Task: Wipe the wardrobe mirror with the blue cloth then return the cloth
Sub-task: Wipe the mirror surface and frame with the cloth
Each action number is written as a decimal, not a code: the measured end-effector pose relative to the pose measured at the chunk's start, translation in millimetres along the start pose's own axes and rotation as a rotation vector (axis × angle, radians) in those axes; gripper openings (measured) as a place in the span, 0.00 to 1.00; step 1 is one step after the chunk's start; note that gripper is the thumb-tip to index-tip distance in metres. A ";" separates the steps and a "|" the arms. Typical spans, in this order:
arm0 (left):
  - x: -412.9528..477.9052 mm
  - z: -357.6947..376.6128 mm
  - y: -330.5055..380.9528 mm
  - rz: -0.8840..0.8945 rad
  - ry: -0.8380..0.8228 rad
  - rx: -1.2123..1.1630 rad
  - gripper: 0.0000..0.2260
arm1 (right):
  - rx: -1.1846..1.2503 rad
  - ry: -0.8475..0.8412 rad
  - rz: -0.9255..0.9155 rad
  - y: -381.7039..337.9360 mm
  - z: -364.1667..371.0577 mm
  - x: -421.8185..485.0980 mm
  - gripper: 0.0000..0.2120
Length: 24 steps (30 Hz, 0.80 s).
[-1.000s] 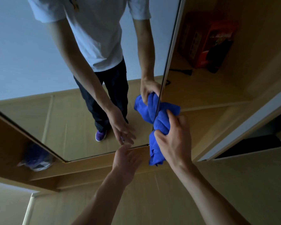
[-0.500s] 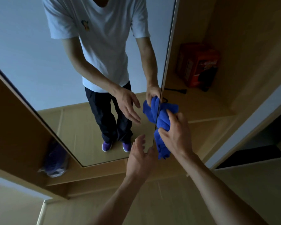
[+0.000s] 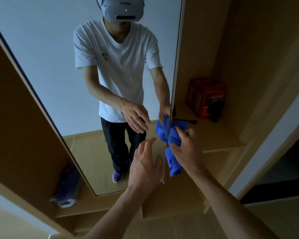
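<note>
- The right hand [image 3: 188, 150] grips a bunched blue cloth [image 3: 173, 163]. Its fingers [image 3: 184, 134] are curled over the upper folds and the thumb is tucked against the middle.
- The cloth sits against the right-hand edge of the wardrobe mirror [image 3: 50, 57], low on the glass. One end hangs loose below the hand, and the cloth's reflection shows just beside it.
- The left hand [image 3: 145, 168] holds nothing. Its fingers [image 3: 148, 146] are spread wide and reach towards the glass just left of the cloth. Whether the tips touch the mirror cannot be told.
- The mirror reflects the person in a white T-shirt, dark trousers and purple shoes, wearing a headset.
- To the right of the mirror an open wooden shelf [image 3: 219, 135] carries a red box [image 3: 205, 99] at the back and a thin dark item [image 3: 191, 121] near the cloth.
- At lower left, a blurred plastic bag [image 3: 66, 192] with something purple inside lies in a wooden compartment.
</note>
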State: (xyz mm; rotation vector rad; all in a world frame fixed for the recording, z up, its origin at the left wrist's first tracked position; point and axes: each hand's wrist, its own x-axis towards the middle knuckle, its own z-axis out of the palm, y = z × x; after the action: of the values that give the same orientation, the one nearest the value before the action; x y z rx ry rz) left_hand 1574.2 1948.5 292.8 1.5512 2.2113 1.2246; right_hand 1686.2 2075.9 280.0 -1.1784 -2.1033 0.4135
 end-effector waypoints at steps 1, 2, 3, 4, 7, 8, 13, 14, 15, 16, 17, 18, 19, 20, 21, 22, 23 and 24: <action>3.6 -4.3 3.6 0.021 0.008 0.014 0.26 | 0.018 0.060 -0.031 -9.0 -9.6 9.4 0.26; 7.1 -7.8 7.4 0.041 0.017 0.026 0.26 | 0.020 0.125 -0.059 -18.5 -20.4 19.4 0.26; 10.8 -11.5 12.3 0.057 0.027 0.037 0.26 | 0.018 0.187 -0.085 -27.4 -31.9 29.6 0.27; 14.8 -14.9 17.2 0.074 0.039 0.045 0.26 | 0.022 0.238 -0.109 -35.3 -43.3 39.5 0.27; 26.3 -23.4 31.2 0.120 0.077 0.054 0.26 | 0.020 0.268 -0.157 -43.8 -63.5 51.8 0.29; 30.0 -26.2 35.2 0.137 0.086 0.055 0.26 | 0.018 0.240 -0.157 -41.8 -64.7 49.5 0.29; 38.8 -39.7 50.8 0.209 0.098 0.078 0.24 | -0.076 0.096 -0.086 -28.5 -51.2 30.4 0.28; 40.0 -42.5 52.1 0.219 0.098 0.093 0.24 | -0.075 0.093 -0.080 -30.8 -51.3 31.5 0.28; 40.9 -45.5 53.0 0.228 0.100 0.109 0.25 | -0.056 0.098 -0.083 -35.2 -54.1 34.6 0.27; 41.9 -48.7 54.2 0.237 0.103 0.125 0.25 | -0.025 0.116 -0.096 -40.8 -59.5 39.3 0.27; 43.0 -52.2 55.8 0.245 0.107 0.139 0.25 | 0.011 0.147 -0.116 -47.1 -67.0 45.6 0.27; 44.6 -56.1 58.2 0.256 0.115 0.150 0.26 | 0.035 0.184 -0.140 -54.3 -76.5 53.7 0.27; 46.4 -60.1 61.5 0.269 0.125 0.158 0.26 | 0.041 0.222 -0.166 -62.4 -87.2 62.7 0.27; 48.3 -64.1 65.2 0.283 0.135 0.162 0.26 | 0.039 0.262 -0.191 -71.1 -98.3 71.5 0.28; 50.9 -68.1 69.6 0.296 0.145 0.160 0.27 | 0.039 0.301 -0.213 -79.5 -109.1 80.2 0.28; 54.1 -72.2 74.4 0.308 0.155 0.155 0.27 | 0.045 0.330 -0.230 -86.7 -118.3 87.7 0.28; 57.0 -76.1 79.3 0.317 0.164 0.147 0.26 | 0.051 0.346 -0.242 -91.4 -125.3 92.3 0.29; 59.8 -79.6 84.1 0.327 0.173 0.141 0.26 | 0.055 0.349 -0.250 -93.3 -129.6 94.6 0.29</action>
State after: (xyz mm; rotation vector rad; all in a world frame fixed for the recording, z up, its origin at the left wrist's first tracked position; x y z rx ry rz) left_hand 1562.3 1967.8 421.2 1.9964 2.2535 1.3611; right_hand 1684.2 2098.5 464.2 -0.8691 -1.8882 0.1369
